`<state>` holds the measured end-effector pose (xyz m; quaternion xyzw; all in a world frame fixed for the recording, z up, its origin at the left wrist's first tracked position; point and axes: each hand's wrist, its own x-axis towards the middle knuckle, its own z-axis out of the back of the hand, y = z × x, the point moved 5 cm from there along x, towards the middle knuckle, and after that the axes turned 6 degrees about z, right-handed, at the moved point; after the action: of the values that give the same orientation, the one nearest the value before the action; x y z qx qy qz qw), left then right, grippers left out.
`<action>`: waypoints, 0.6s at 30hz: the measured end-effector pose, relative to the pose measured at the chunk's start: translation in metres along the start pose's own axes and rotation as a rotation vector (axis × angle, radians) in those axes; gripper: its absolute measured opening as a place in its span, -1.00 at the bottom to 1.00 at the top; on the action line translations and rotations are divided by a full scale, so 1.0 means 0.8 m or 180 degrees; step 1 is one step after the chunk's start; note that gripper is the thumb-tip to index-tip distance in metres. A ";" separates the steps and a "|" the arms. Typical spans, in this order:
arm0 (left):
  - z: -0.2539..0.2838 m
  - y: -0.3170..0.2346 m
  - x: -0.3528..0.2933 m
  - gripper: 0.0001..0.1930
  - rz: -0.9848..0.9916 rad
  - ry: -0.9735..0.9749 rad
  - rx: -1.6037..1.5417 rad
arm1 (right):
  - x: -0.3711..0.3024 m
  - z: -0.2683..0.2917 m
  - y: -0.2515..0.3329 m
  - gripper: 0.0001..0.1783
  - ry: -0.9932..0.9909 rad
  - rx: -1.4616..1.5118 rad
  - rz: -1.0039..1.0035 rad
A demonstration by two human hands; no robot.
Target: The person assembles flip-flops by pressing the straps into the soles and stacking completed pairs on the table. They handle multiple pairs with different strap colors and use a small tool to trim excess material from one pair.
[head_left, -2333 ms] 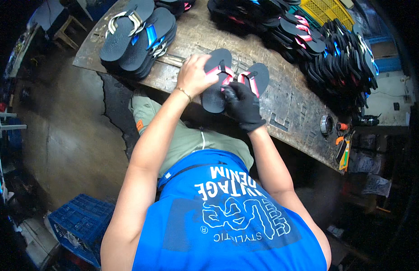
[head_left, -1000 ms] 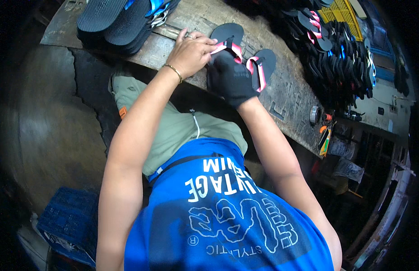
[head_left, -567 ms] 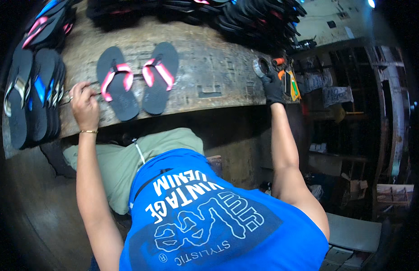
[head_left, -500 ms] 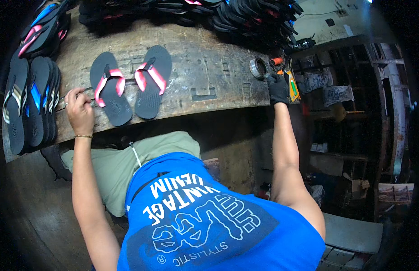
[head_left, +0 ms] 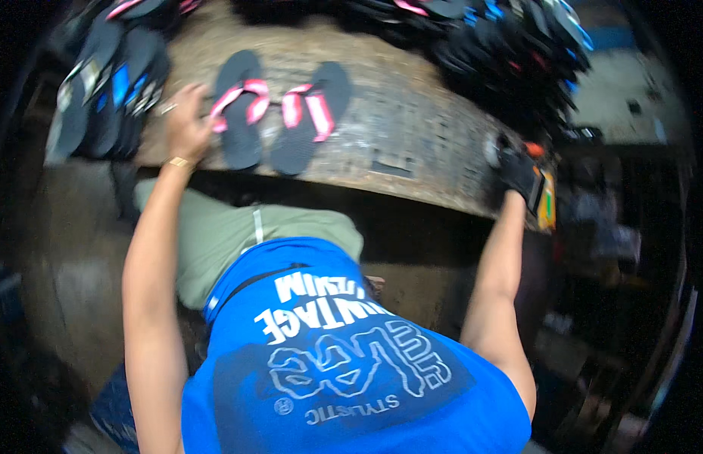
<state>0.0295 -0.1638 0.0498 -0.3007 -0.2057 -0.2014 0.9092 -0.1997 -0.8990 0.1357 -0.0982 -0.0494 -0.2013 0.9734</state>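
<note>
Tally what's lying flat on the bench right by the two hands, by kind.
Dark rubber flip-flops with pink straps: 2, one by the bare left hand, one beside it
Orange-handled tool at the black-gloved right hand: 1
Total: 3
The blurred flip-flop piles at the left and back can't be counted.

Matt foam sandals (head_left: 279, 113), rough wooden bench (head_left: 412, 136)
</note>
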 end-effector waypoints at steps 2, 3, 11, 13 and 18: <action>-0.004 -0.008 -0.002 -0.28 -0.0040 0.0334 0.0350 | -0.017 0.016 0.032 -0.63 -0.0537 0.2310 -0.0964; -0.007 -0.012 -0.004 -0.29 0.0009 0.0520 0.0466 | -0.025 0.019 0.077 -0.69 -0.0946 0.2986 -0.1208; -0.002 -0.046 -0.012 -0.48 0.0299 0.0340 0.0957 | -0.143 0.073 0.587 -0.67 -0.0215 0.3604 0.1580; 0.000 -0.051 -0.014 -0.48 0.0289 0.0143 0.0987 | -0.141 0.091 0.639 -0.77 -0.0525 0.2967 0.2156; 0.000 -0.049 -0.017 -0.49 0.0456 0.0159 0.0810 | -0.140 0.091 0.669 -0.73 0.0645 0.2066 0.1974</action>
<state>-0.0010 -0.1898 0.0612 -0.1917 -0.1848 -0.1157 0.9569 -0.0914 -0.3588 0.1001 0.2218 0.0172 0.1168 0.9679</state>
